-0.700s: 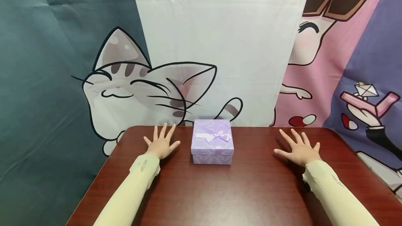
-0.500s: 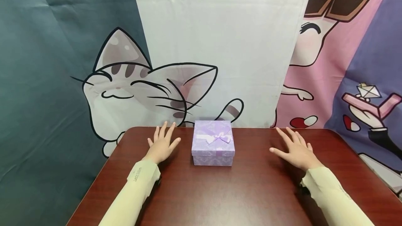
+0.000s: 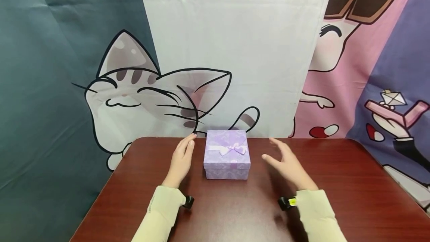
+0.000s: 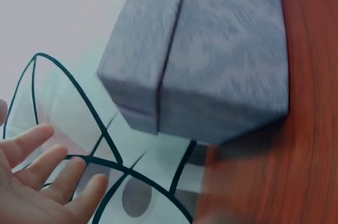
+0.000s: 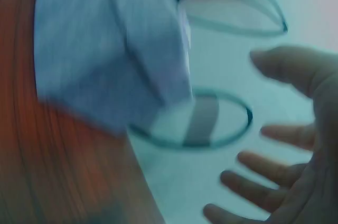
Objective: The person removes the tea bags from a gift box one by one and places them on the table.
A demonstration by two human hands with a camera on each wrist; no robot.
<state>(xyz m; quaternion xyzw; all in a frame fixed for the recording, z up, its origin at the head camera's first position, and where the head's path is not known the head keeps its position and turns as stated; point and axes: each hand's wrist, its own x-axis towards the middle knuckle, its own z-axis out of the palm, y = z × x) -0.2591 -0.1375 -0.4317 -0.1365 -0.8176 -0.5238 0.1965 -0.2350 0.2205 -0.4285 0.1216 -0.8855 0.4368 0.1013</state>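
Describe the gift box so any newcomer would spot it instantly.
On the reddish-brown table, near its far edge and between the left hand and the right hand, sits the gift box. Its lilac pattern and the pale ribbon bow on its lid set it apart from both hands.

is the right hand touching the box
No, bare table shows between the right hand and the box in the head view.
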